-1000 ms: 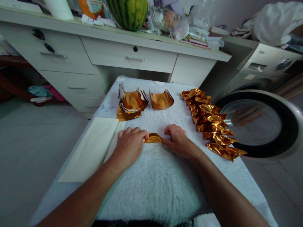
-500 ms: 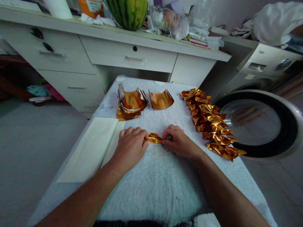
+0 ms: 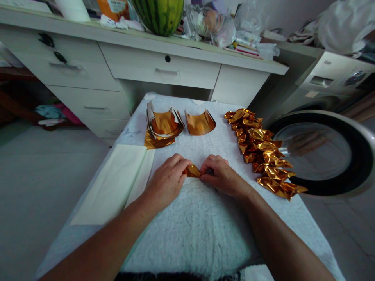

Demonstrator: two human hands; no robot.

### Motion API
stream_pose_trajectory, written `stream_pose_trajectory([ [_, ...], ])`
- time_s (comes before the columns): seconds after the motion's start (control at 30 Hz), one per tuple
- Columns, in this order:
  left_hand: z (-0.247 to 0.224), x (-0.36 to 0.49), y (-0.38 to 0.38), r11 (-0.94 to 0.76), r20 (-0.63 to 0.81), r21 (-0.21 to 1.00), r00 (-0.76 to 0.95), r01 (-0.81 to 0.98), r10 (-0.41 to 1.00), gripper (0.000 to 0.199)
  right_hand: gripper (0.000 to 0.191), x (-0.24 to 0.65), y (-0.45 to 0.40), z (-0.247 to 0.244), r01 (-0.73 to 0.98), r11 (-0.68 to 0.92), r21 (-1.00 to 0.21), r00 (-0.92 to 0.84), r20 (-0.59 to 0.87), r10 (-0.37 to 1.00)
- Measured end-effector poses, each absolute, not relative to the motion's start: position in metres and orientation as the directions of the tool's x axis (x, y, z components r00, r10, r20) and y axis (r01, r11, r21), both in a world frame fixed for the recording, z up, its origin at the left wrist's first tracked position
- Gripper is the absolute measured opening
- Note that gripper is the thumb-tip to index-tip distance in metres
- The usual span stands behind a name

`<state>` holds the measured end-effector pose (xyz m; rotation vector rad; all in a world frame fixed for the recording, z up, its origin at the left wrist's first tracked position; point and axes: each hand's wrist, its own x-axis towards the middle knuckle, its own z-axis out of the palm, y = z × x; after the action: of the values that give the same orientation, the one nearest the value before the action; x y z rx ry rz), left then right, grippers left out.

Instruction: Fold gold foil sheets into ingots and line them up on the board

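Observation:
Between my two hands is a small folded piece of gold foil paper (image 3: 193, 171), low over the cloth-covered table. My left hand (image 3: 169, 175) pinches its left end, the fingers covering much of that side. At the right end, my right hand (image 3: 218, 175) grips it between thumb and curled fingers. Beyond my hands stands a curled stack of gold foil sheets (image 3: 164, 124), and beside it lies a single curved gold foil sheet (image 3: 200, 123). A row of folded gold foil pieces (image 3: 265, 150) runs down the table's right side.
Folded off-white paper (image 3: 109, 187) lies along the left of the table (image 3: 187, 234). Behind it is a white drawer unit (image 3: 158, 68) with a watermelon (image 3: 158, 15) and clutter on top. An open washing machine door (image 3: 322, 152) stands close by the right edge.
My left hand has shifted slightly right along the foil and turned, so less of the foil shows between my hands. My right hand has stayed nearly still.

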<state>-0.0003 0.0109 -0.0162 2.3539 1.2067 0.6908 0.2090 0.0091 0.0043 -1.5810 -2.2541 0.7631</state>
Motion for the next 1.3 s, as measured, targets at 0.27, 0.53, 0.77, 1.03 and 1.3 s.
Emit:
stream_pose_trajectory([
  [0.27, -0.014, 0.001, 0.011, -0.464, 0.18, 0.668, 0.478, 0.582, 0.86, 0.02, 0.004, 0.21, 0.01, 0.004, 0.779, 0.275, -0.564, -0.373, -0.065, 0.925],
  [0.53, -0.016, 0.007, 0.007, -0.537, 0.266, 0.529, 0.473, 0.657, 0.84, 0.029, 0.011, 0.205, 0.008, 0.007, 0.797, 0.277, -0.537, -0.372, -0.075, 0.925],
  [0.77, -0.024, 0.008, 0.005, -0.638, 0.292, 0.35, 0.567, 0.686, 0.77, 0.028, 0.013, 0.203, 0.008, 0.007, 0.802, 0.28, -0.527, -0.375, -0.081, 0.923],
  [1.03, -0.026, 0.007, 0.006, -0.676, 0.227, 0.253, 0.637, 0.692, 0.737, 0.024, 0.011, 0.199, 0.006, 0.008, 0.838, 0.211, -0.503, -0.293, -0.09, 0.952],
  [1.3, -0.024, 0.006, 0.006, -0.696, 0.228, 0.222, 0.658, 0.683, 0.718, 0.025, 0.017, 0.203, 0.009, 0.004, 0.865, 0.196, -0.463, -0.257, -0.071, 0.964],
])
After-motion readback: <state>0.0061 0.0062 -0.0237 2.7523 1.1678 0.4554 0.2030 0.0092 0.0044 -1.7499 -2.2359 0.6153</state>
